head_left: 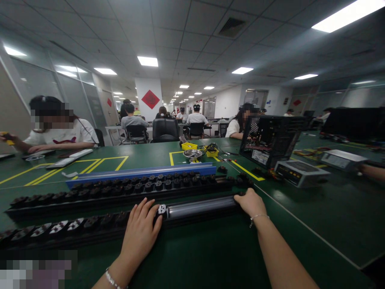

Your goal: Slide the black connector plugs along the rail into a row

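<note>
A long black power strip housing [201, 221] lies across the near part of the table, with a row of black socket modules [92, 224] along its left part and a bare grey metal channel [201, 208] to the right. My left hand [141, 226] bends over the housing, fingers at the far side and thumb at the near side, closed around a socket module [162, 209] at the row's end. At the housing's right end, my right hand [252, 204] grips it with the thumb on top; its other fingers are partly hidden.
Behind lie a second strip of sockets [144, 188] and a blue rail [102, 175]. Farther back are a metal bowl [193, 154], yellow trays [189, 147], an open computer case [270, 138] and a power supply unit [300, 172]. Co-workers sit left and beyond; another person's arm [373, 171] enters right.
</note>
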A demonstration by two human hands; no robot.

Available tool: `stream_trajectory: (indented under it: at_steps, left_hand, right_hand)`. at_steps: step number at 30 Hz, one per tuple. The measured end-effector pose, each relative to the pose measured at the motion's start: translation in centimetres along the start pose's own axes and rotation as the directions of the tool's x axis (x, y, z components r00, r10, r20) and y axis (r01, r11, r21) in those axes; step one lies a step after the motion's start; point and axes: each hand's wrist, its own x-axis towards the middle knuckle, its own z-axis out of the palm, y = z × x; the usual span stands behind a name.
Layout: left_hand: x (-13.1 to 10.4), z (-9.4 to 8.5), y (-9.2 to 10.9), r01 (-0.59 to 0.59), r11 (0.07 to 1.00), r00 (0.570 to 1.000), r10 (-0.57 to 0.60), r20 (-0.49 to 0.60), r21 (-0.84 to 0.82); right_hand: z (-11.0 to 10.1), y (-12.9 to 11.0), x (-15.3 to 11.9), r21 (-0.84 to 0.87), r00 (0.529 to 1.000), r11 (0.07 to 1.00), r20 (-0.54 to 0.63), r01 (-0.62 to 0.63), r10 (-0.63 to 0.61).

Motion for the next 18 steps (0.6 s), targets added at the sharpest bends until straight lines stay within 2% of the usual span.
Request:
stream_trajectory:
  at_steps: [10,18]
  left_hand:
    - [0.1,-0.2,0.0,0.006,1.0,1.0,-0.006,0.022,0.003]
    - [0.0,0.0,-0.1,0.004,1.0,1.0,-0.004,-0.009,-0.015]
  right_hand:
    - [-0.6,2.5,1.9,0.057,0.988,0.997,-0.144,-0.051,0.059]
    - [2.1,3.3,3.8,-0.01,0.988,1.0,-0.152,0.017,-0.018]
